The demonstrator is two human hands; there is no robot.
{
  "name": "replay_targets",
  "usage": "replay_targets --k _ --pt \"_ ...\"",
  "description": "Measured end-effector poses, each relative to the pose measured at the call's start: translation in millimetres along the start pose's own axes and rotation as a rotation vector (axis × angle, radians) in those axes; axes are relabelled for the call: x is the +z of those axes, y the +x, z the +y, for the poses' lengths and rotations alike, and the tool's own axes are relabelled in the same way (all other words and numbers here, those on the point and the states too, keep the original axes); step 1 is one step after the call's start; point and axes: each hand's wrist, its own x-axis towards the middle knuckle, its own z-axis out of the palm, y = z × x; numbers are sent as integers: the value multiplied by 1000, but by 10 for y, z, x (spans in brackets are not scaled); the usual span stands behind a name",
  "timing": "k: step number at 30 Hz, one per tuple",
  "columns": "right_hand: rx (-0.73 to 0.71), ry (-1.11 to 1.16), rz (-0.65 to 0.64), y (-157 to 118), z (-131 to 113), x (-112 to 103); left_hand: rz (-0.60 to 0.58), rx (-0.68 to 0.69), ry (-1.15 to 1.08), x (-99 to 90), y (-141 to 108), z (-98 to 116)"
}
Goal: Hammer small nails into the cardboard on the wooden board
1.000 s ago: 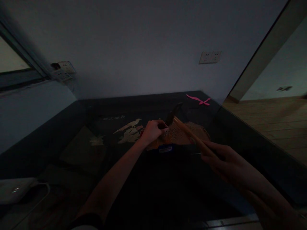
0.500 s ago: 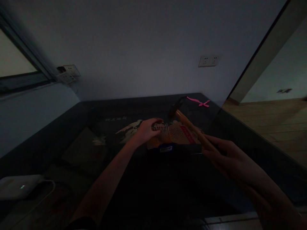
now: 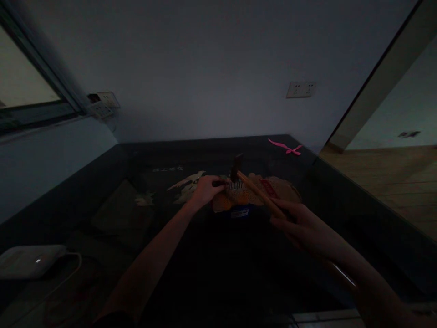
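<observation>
In my right hand [image 3: 298,223] is a hammer [image 3: 257,191], gripped by its wooden handle. Its dark head stands just above a patterned brown and orange piece [image 3: 244,196] with a red strip, low on the dark table. Several thin dark upright marks [image 3: 235,184] show on that piece beneath the hammer head; whether they are nails or print I cannot tell. My left hand [image 3: 206,190] rests at the piece's left end, thumb and fingers pinched together. What sits between those fingertips is too dark to make out.
A pink ribbon [image 3: 288,149] lies at the table's [image 3: 205,148] far right. On the near left is a white device [image 3: 32,261] with a cable. The wall behind carries sockets [image 3: 300,89], and wooden floor [image 3: 382,171] begins beyond the right edge.
The hammer and my right hand have moved left, bringing the head over the upright marks. My left hand's fingers have closed more into a pinch. The view has shifted slightly.
</observation>
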Motion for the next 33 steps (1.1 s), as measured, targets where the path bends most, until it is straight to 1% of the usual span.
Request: replay_targets --k 3,7,9,13,16,18,24,26,30,33 --pt "7 10 7 -28 -24 -11 5 -5 27 15 -5 33" --pt "-97 -46 71 -42 -100 -24 7 -37 44 25 -4 22" --pt "-114 -69 54 -13 -116 -5 0 -41 27 28 0 4" --pt "-105 -73 -33 37 -110 35 -9 -65 1 39 2 -26" --pt "-47 -40 -27 12 -112 23 -6 -73 -8 55 0 -36" --pt "-34 -42 -16 -10 -118 6 -3 -82 -11 65 0 -35" --pt "-136 -93 -6 27 -88 32 -11 -63 14 57 -2 -9" --pt "-149 -103 27 15 -74 30 -11 -45 29 52 -1 -11" --pt "-103 -96 104 -98 -60 -50 -7 -19 72 57 5 -36" --pt "-105 -100 115 -142 -42 -103 -2 -6 87 66 9 -43"
